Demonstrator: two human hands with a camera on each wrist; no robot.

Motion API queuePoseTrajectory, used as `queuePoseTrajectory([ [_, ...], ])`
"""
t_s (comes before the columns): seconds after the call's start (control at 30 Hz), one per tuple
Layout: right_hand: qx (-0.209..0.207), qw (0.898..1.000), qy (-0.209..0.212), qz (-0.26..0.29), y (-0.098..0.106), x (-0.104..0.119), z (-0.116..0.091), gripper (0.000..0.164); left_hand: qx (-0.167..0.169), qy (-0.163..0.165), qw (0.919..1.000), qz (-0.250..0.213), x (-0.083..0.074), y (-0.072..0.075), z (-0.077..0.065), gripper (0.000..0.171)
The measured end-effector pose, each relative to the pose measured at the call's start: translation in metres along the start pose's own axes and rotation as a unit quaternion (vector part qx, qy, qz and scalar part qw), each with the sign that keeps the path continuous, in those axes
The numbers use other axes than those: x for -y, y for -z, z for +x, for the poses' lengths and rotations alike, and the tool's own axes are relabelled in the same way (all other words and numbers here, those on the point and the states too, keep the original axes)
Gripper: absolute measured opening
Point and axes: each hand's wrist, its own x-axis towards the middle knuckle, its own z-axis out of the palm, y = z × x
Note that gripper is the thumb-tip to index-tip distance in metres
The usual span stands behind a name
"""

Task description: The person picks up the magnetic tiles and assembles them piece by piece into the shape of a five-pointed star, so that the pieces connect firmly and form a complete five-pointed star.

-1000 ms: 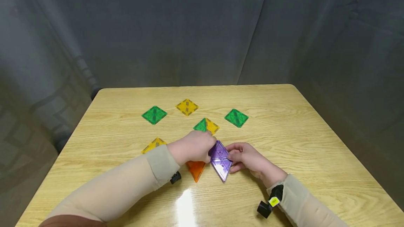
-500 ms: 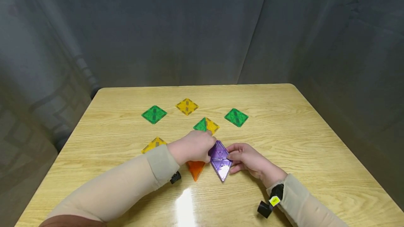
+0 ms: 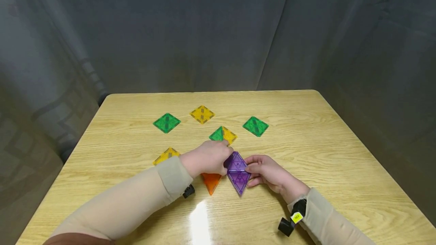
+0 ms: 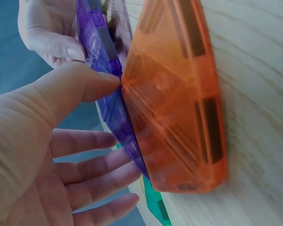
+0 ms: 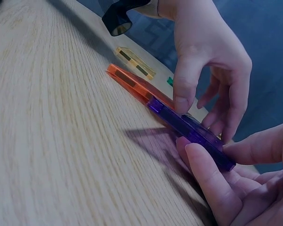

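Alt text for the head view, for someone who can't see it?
A person's right hand pinches a purple diamond tile while the left hand touches its other side, partly hiding an orange tile; green tiles and yellow tiles lie on the wooden table.

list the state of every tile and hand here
Purple tiles: joined, right side lifted
Orange piece: touching purple tiles, partly hidden
Left green pair: joined, flat
Right green pair: joined, flat
Far yellow pair: joined, flat
Near yellow pair: flat, partly hidden
Green-yellow pair: flat, partly hidden
Left hand: touching purple tiles
Right hand: pinching purple tiles
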Motion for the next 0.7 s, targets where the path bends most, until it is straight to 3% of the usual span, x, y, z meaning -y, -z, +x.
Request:
queuePoseTrajectory([
  [0.4,-0.003,1.000,-0.003,-0.004,0.000,0.000,0.000,0.033,-0.005,0.010,0.9991,-0.040,0.004,0.000,-0.002,0.052],
  [0.5,-0.003,1.000,-0.001,-0.002,0.000,0.000,0.000,0.033,-0.018,0.035,0.9936,-0.106,0.009,0.006,-0.009,0.048],
  [0.53,-0.002,1.000,-0.001,0.000,0.000,0.000,0.000,0.033,-0.024,0.048,0.9869,-0.153,0.011,0.008,-0.014,0.047],
  [0.6,-0.001,1.000,0.000,0.001,0.000,0.000,0.000,0.033,-0.040,0.077,0.9623,-0.258,0.016,0.011,-0.025,0.043],
  [0.7,-0.002,1.000,0.000,0.004,0.000,0.000,-0.001,0.033,-0.063,0.116,0.9025,-0.410,0.023,0.013,-0.044,0.041],
])
